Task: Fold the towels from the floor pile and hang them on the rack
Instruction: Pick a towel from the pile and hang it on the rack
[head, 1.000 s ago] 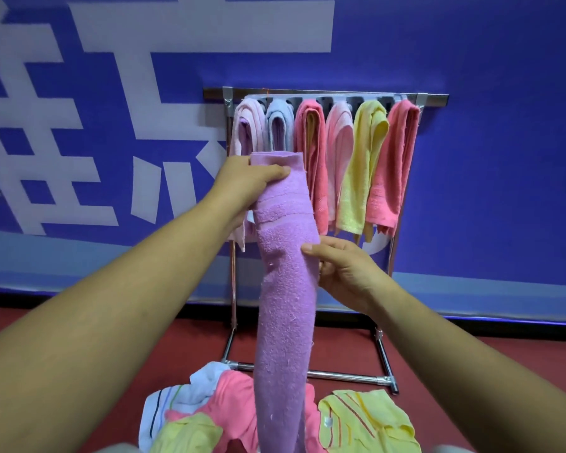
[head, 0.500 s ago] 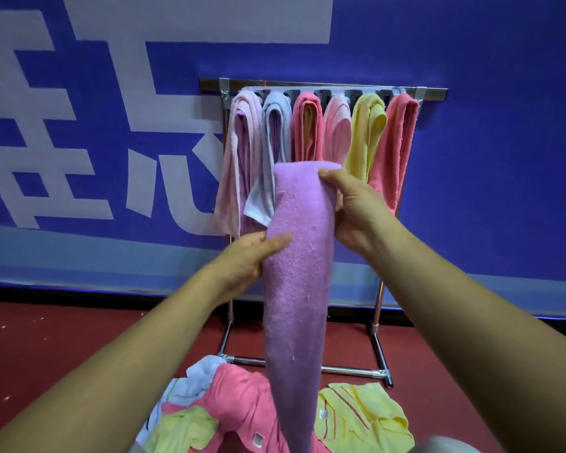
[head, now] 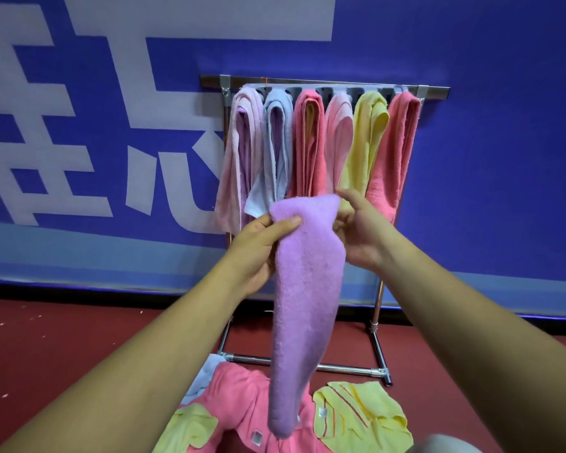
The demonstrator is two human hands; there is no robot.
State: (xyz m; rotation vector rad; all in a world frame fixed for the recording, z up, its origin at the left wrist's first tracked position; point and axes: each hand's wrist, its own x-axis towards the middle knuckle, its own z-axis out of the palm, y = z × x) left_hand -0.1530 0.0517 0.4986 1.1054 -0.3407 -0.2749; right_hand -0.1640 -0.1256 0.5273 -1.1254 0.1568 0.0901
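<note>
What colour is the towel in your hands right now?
Lilac purple towel, plain, no stripes; head view shows it.

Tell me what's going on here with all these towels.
A person is folding towels and hanging them on a metal rack against a blue wall. Both hands hold a folded purple towel near its top: the left hand pinches one edge, the right hand is at the other. Six towels already hang on the rack. More lie in a floor pile below, still unfolded.
</note>
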